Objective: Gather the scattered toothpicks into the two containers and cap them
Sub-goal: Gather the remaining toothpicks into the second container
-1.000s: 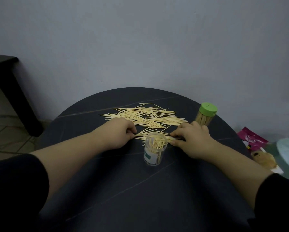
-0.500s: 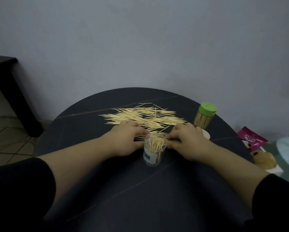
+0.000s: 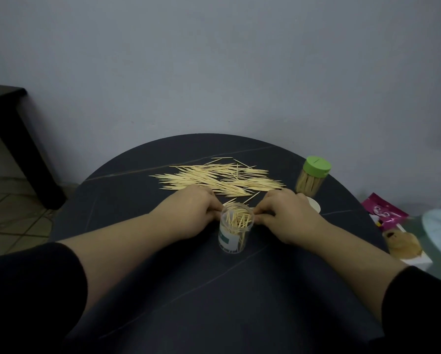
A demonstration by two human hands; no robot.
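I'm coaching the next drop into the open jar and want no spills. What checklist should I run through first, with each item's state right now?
1. The jar upright and uncapped: ok.
2. Hands flank its rim, left hand and right hand: ok.
3. Room in the jar: ok, its toothpicks sit loose and tilted.
4. A bundle pinched between the hands: cannot tell; the fingertips hide it.
5. The pile gathered off the table: not ok; most of it lies loose.
6. The white cap within reach beside the right hand: ok.
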